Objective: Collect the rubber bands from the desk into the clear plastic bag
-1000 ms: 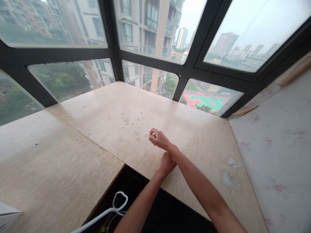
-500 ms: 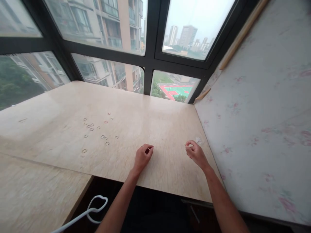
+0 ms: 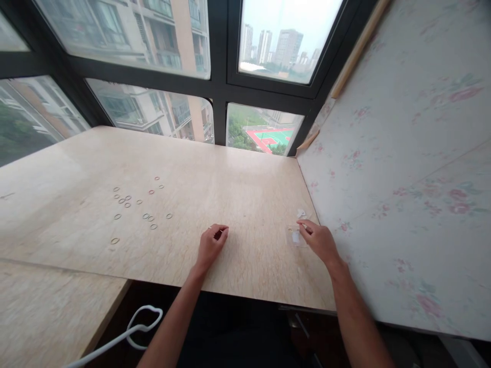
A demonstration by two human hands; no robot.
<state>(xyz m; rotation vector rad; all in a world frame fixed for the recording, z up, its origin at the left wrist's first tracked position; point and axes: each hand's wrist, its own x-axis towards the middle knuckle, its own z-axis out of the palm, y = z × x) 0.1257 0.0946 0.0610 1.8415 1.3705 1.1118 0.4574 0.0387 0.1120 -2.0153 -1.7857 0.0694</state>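
Note:
My left hand [image 3: 212,244] rests on the marble-look surface with fingers curled and thumb tip against forefinger; whatever it holds is hidden. A thin band shows on one of its fingers. On the right, my right hand [image 3: 321,242] pinches with thumb and forefinger just above a small clear plastic bag or case [image 3: 296,238]. A whitish patch and a tiny gold-coloured ring [image 3: 290,230] show in that clear thing. What the pinch holds is too small to name. Several thin rings [image 3: 128,205] lie scattered at the left, one of them reddish [image 3: 151,192].
A crumpled white scrap [image 3: 301,212] lies behind my right hand. The marble-look surface [image 3: 238,179] ends at a floral-papered wall [image 3: 383,179] on the right and dark-framed windows [image 3: 220,102] behind. A white cable [image 3: 130,332] loops below the front edge.
My right hand has shifted slightly and turned, uncovering the clear plastic thing beneath it. My left hand stays curled. The whole view has swung a little to the right.

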